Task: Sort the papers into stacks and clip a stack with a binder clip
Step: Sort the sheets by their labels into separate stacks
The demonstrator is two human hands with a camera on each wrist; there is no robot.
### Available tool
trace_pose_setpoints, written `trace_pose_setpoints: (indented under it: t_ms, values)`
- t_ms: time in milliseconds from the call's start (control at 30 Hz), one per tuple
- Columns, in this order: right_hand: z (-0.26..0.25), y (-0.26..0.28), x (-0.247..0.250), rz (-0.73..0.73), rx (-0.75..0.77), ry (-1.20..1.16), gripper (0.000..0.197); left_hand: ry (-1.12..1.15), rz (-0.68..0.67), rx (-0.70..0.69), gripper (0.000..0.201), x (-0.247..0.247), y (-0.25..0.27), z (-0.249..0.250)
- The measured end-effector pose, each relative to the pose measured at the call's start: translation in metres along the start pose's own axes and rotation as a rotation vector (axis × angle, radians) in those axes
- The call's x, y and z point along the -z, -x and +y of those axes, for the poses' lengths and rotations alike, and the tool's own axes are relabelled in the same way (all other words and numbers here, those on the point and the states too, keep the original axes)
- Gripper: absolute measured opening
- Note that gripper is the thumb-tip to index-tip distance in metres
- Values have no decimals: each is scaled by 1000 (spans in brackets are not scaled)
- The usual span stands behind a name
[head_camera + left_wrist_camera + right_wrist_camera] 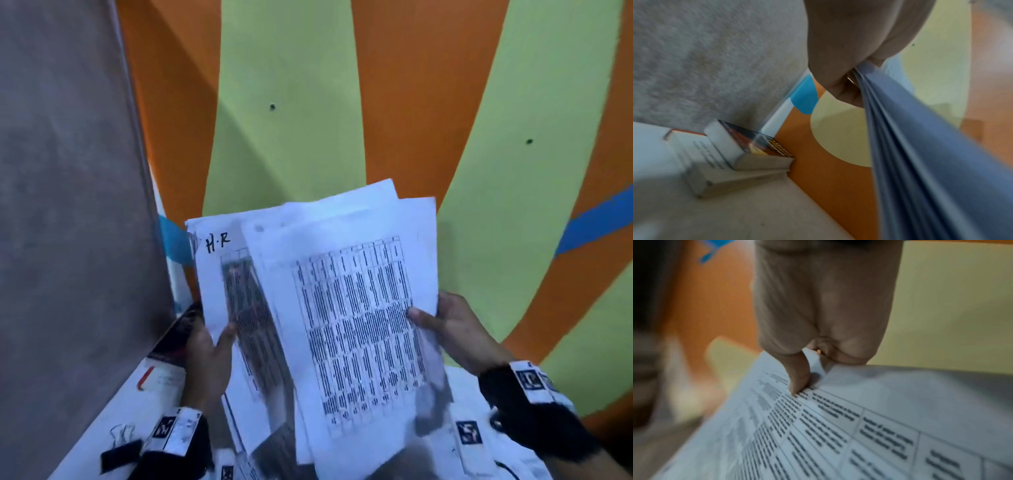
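Both hands hold up a fanned bundle of white printed papers (342,308) in front of me. My left hand (212,346) pinches the left sheets, the top one marked "H.R" (218,242), thumb on the front. My right hand (448,325) grips the right sheets with printed tables, thumb pressed on the page. In the left wrist view, the left hand (846,78) pinches the edge of the paper bundle (920,146). In the right wrist view, the right thumb (799,378) presses the table sheet (859,426). A binder clip (122,434) lies on the white table at the lower left.
A grey wall (68,205) stands at the left. Two stacked books (748,151) lie at the table's far left corner against it. Beyond is an orange and yellow-green floor (308,120). More white papers (479,445) lie on the table under the hands.
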State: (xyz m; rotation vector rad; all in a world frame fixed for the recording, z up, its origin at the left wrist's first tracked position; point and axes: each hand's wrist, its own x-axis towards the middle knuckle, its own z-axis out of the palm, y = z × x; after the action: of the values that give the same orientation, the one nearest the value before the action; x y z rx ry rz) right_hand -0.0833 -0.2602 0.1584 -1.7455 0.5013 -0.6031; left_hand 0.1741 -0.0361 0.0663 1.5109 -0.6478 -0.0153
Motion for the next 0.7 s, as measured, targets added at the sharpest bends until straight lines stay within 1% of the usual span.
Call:
trace_pose_setpoints:
  t_ms: [33,67,100,133,167,200,267,300,367,400,433,467,500,533,567,600,700]
  values:
    - [8,0,2,60,-51,-95,75,10,-31,7,40,-11,4,6]
    - [17,0,0,105,-91,-164,90,23,-59,3,38,-19,7,7]
    - [27,1,1,142,-117,-203,95,39,-97,-2,34,-27,10,11]
    - [39,2,1,163,-155,-217,92,72,-138,-5,30,-32,13,14]
    - [49,3,1,176,-186,-218,84,120,-197,9,29,-36,16,17]
    - [56,5,1,184,-216,-210,73,190,-261,37,28,-40,21,21]
    - [61,10,-3,185,-248,-234,40,337,-368,133,27,-48,29,26]
    - [64,14,-4,195,-257,-256,30,376,-399,166,32,-53,33,24]
    - [71,21,-7,190,-262,-282,33,445,-420,227,50,-61,39,24]
    - [74,24,-8,198,-253,-262,34,466,-410,277,54,-64,41,26]
    - [76,26,-9,229,-239,-222,34,482,-400,329,46,-68,44,28]
    - [76,28,-11,275,-213,-179,33,455,-389,365,31,-71,47,33]
    - [73,29,-13,325,-163,-124,31,398,-398,353,23,-73,49,37]
    - [68,30,-16,373,-97,-63,32,311,-425,276,23,-76,51,45]
    - [62,30,-20,404,-17,-1,34,220,-458,183,26,-79,50,47]
    - [54,31,-25,423,66,57,35,134,-462,120,30,-82,49,51]
    - [38,33,-34,474,233,188,29,36,-371,-41,50,-87,42,50]
